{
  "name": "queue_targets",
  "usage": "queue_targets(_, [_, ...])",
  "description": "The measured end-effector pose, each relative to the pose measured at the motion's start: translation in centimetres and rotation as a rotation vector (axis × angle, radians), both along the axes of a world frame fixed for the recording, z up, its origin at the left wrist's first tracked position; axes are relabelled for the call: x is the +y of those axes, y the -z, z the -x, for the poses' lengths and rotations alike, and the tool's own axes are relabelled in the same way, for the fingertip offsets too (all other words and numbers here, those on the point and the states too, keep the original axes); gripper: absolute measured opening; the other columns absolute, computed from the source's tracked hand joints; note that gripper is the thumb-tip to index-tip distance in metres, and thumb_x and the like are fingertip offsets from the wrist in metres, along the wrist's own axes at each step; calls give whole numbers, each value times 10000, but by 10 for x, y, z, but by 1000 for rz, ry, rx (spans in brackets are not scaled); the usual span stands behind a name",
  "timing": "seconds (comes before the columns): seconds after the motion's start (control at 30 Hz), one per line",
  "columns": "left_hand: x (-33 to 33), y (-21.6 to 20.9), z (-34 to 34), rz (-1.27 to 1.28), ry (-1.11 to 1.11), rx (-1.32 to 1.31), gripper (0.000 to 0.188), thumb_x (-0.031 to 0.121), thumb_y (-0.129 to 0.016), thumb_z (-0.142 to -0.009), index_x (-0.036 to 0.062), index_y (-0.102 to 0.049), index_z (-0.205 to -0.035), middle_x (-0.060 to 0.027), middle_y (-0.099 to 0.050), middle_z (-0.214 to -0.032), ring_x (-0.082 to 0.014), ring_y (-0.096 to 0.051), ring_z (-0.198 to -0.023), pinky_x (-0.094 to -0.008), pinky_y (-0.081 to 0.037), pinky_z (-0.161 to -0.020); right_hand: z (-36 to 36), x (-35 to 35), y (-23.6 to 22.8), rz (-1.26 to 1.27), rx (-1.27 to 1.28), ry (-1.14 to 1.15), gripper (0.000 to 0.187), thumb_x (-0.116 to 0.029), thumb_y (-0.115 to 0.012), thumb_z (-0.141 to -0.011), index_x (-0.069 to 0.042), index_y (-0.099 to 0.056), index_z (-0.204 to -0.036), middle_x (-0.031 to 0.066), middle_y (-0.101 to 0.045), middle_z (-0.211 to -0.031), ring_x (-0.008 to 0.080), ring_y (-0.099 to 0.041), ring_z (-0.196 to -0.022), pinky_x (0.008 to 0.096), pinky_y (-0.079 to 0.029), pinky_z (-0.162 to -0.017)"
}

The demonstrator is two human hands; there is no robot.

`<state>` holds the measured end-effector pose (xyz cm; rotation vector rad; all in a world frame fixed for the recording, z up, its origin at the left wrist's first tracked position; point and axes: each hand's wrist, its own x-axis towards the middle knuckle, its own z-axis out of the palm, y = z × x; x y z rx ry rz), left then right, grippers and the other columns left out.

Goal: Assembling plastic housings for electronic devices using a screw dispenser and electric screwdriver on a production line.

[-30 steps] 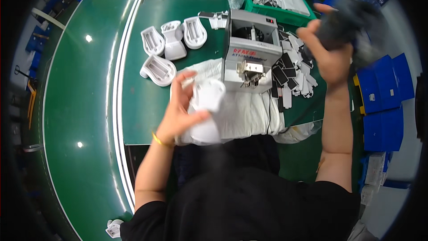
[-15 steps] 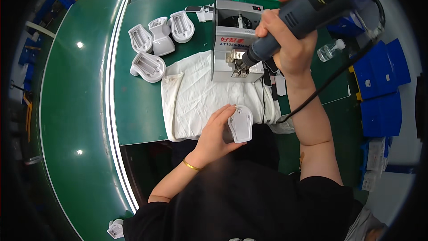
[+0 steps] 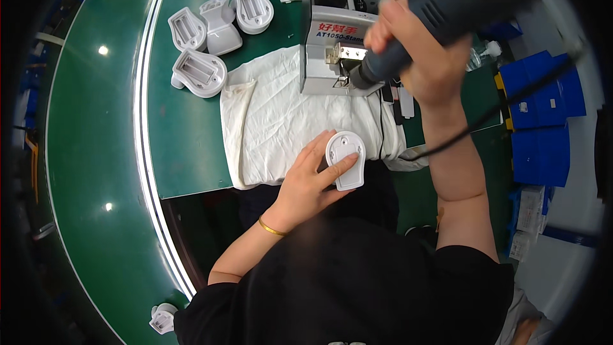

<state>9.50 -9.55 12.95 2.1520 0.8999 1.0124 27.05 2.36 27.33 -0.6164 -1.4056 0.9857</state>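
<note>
My left hand is closed round a white plastic housing above the near edge of the cloth, with one finger lying across its flat recessed face. A dark grey electric screwdriver is gripped in my right hand. Its tip points down at the small metal outlet on the front of a silver screw feeder. Whether a screw sits on the tip is too small to tell.
Several white housings lie left of the feeder. A white cloth covers the near part of the green table. The screwdriver's black cable runs beside my right forearm. Blue bins stand at the right.
A finger of my left hand has moved onto the housing's face. The screwdriver has shifted slightly, its tip staying at the feeder's outlet. The view has shifted, so the table things appear higher.
</note>
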Motion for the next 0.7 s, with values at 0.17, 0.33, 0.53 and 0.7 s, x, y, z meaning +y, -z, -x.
queue_targets(0.17, [0, 0, 0, 8, -19, -16, 716, 98, -853, -596, 196, -643, -1273, -205, -482, -1387, -404, -502, -1255, -434, -472, -1009, -2, -55, -2, 1, -242, 70, 580, -63, -609, -891, -35, -295, -1378, 70, -551, -774, 163, -567, -652, 399, -508, -673])
queue_targets(0.33, [-1, -1, -1, 38, -36, -28, 728, 93, -854, -582, 195, -644, -1272, -211, -474, -1395, -405, -499, -1259, -436, -468, -1013, -5, -75, -1, 27, -273, 73, 551, -64, -626, -880, -30, -319, -1336, 65, -569, -783, 154, -577, -666, 377, -505, -695])
queue_targets(0.53, [-1, -5, -3, 67, -41, -35, 720, 80, -857, -577, 189, -655, -1259, -209, -476, -1406, -411, -496, -1268, -444, -460, -1022, -4, -74, 0, 42, -300, 67, 508, -65, -651, -863, -22, -355, -1273, 57, -598, -795, 141, -592, -687, 344, -499, -729])
queue_targets(0.7, [-1, -3, -3, 64, -59, -52, 704, 64, -861, -571, 181, -669, -1238, -212, -480, -1410, -426, -501, -1266, -451, -467, -1011, -3, -79, 1, 46, -318, 62, 473, -67, -672, -849, -16, -384, -1221, 50, -621, -805, 130, -605, -705, 317, -495, -757])
